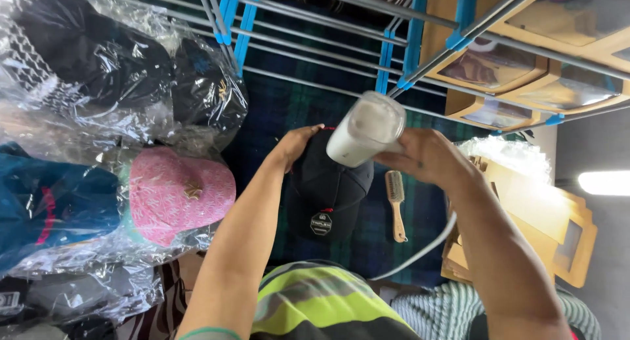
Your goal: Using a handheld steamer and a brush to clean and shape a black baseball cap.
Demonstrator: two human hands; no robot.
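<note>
A black cap (326,190) with a round sticker on its brim lies on the dark plaid cloth (289,104) in front of me. My left hand (295,145) rests on the cap's crown, fingers curled over its top edge. My right hand (425,156) grips a white cylindrical appliance (365,130) with a clear top, held just above the cap's right side. A white cord (420,250) trails from under that hand toward my lap.
A small wooden brush (396,202) lies right of the cap. Bagged caps, one pink (176,194), pile up at left. A metal rack with blue clips (394,58) crosses above. Flat cardboard boxes (551,228) are stacked at right, window boxes (499,64) behind.
</note>
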